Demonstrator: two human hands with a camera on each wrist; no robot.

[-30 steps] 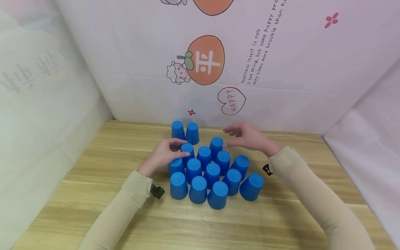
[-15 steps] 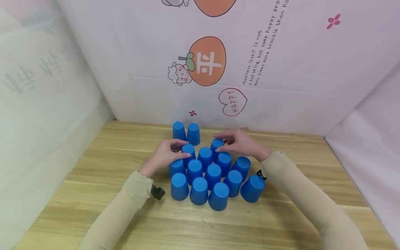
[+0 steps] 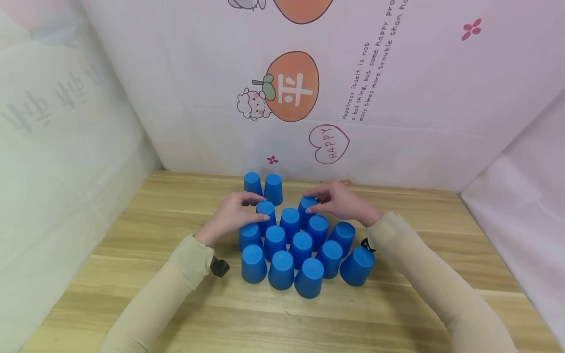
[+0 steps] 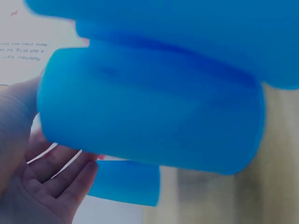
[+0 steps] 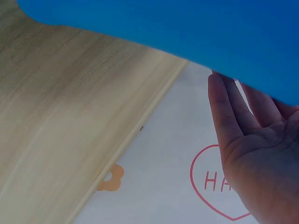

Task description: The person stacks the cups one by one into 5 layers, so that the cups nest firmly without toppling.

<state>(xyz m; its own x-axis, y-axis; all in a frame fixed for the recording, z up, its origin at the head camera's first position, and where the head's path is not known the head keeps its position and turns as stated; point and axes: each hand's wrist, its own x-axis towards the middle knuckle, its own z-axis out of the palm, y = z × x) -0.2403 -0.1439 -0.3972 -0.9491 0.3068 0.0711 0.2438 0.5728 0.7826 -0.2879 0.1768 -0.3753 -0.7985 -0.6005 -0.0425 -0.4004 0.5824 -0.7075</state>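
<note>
Several blue cups stand upside down in a cluster on the wooden table. With thumb and fingers, my left hand pinches a blue cup near its top, at the cluster's back left. In the left wrist view that cup fills the middle, with the thumb on one side and the fingers on the other. At the back right of the cluster, my right hand holds another blue cup between thumb and fingers. The right wrist view shows this cup's wall crossing in front of the fingers.
Two more blue cups stand behind the left hand, close to the printed backdrop. Neighbouring cups are packed tightly in front of both hands. White cloth side walls flank the wooden table.
The right hand has come in from the right and taken hold of the back-right cup. The left hand keeps its cup, raised very slightly in the last half second.
</note>
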